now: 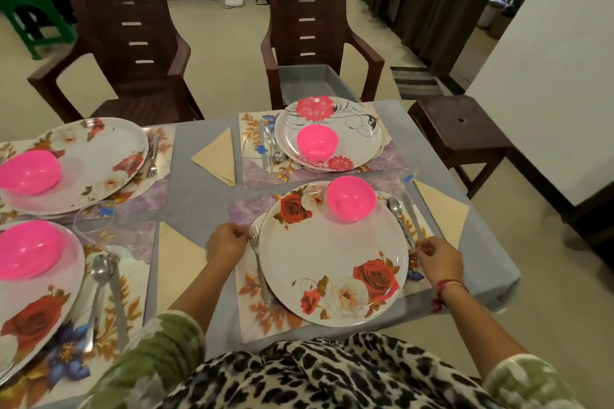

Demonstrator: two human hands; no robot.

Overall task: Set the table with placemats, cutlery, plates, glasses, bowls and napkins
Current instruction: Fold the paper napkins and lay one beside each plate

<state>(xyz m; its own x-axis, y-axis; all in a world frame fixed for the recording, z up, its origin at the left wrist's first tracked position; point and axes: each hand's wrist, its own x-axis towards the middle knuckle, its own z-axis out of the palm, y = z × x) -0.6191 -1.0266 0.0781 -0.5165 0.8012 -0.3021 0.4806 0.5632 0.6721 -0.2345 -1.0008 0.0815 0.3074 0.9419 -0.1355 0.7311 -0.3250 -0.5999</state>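
Note:
A rose-patterned plate lies on a floral placemat right in front of me, with a pink bowl on its far rim. My left hand pinches the head of a fork lying along the plate's left edge. At the plate's right edge, my right hand pinches the near handle end of a spoon that lies beside a knife. A clear glass and a folded cream napkin sit further right.
Three other laid settings with pink bowls lie across the grey tablecloth, one far and two left. Cream napkins lie between them. Two brown chairs and a stool stand beyond; the table edge is close right.

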